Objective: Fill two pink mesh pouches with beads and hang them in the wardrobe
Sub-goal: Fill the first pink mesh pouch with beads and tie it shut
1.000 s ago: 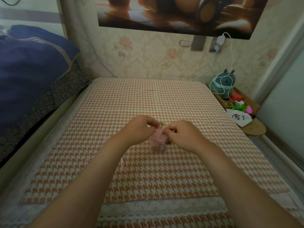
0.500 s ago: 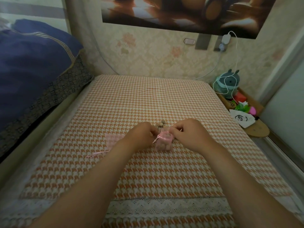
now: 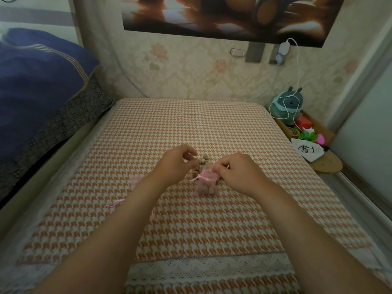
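A pink mesh pouch (image 3: 205,184) with beads inside stands on the houndstooth cloth (image 3: 191,128) at mid table. My right hand (image 3: 237,172) pinches its gathered top from the right. One pink drawstring end trails loose to the pouch's left. My left hand (image 3: 176,164) hovers just left of the pouch, fingers loosely curled with a gap between thumb and forefinger, next to several loose brown beads (image 3: 204,161). A second pink pouch (image 3: 136,179) lies flat farther left, partly hidden by my left forearm, its drawstring (image 3: 114,203) trailing toward me.
A dark blue quilt (image 3: 38,77) is piled on the bed at left. At right, a wooden shelf (image 3: 326,164) holds a grey plush toy (image 3: 289,102), a white drawstring bag (image 3: 307,150) and small colourful items. A white cable hangs from the wall socket.
My left hand has let go of the pouch's drawstring and moved up toward the loose beads. The right hand keeps its pinch on the pouch top.
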{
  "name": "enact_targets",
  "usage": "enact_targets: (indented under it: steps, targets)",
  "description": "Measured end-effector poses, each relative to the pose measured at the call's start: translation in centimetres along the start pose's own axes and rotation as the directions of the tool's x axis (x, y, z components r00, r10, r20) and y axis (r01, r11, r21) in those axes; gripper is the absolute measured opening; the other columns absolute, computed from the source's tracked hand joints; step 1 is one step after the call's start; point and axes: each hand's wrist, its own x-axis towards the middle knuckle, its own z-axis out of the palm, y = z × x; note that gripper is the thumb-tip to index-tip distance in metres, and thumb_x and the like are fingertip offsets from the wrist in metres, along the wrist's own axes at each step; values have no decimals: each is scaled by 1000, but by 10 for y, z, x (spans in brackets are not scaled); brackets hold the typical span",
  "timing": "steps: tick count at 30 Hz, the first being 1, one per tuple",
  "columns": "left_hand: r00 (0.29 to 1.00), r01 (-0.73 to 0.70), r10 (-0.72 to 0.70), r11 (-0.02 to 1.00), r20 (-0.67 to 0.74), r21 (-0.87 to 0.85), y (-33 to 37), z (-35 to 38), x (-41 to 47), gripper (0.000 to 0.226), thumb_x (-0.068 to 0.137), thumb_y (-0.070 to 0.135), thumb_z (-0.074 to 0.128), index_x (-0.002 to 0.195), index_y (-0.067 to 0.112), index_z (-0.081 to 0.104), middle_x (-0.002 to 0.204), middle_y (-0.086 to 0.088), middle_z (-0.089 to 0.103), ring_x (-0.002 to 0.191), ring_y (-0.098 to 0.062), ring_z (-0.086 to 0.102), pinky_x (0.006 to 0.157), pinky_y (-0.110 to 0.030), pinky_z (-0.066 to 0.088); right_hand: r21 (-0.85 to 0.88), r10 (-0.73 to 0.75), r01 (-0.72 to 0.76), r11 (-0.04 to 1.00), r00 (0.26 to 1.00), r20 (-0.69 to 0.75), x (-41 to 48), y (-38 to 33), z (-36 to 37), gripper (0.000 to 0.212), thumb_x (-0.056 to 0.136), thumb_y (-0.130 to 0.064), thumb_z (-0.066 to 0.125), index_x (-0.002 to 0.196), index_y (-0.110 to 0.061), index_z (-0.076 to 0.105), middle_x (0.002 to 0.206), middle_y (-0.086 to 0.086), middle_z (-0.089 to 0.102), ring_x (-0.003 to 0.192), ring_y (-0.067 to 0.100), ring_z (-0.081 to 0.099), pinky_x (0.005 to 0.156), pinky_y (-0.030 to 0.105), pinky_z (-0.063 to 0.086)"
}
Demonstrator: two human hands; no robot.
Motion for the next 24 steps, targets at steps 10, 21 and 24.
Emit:
enact_targets:
  steps: [10, 21, 24]
  targets:
    - [991, -107, 106, 994, 86, 7, 40, 1, -21, 12, 89, 30, 70, 97, 22, 71, 100, 12, 66, 88, -7, 64, 78, -24, 53, -6, 29, -29, 1000, 999, 25, -1, -4, -5, 29, 98, -32, 54, 83, -23, 77, 70, -3, 71, 64, 18, 65, 64, 45, 57]
    - [981, -37, -8, 973, 195, 226, 43, -8, -22, 23, 90, 19, 61, 108, 21, 76, 110, 6, 73, 102, -9, 65, 90, -27, 52, 57, 44, -41, 998, 998, -54, -3, 2, -16, 22, 100, -27, 56, 102, -27, 78, 101, -12, 73, 85, 9, 67, 80, 40, 59]
    - [978, -32, -17, 972, 209, 232, 43, -11, -23, 24, 90, 15, 61, 108, 18, 76, 108, 4, 73, 97, -10, 66, 86, -27, 54, -7, 88, -88, 996, 996, -31, -4, 12, -13, 19, 99, -25, 59, 107, -29, 76, 111, -10, 71, 93, 12, 67, 85, 38, 58]
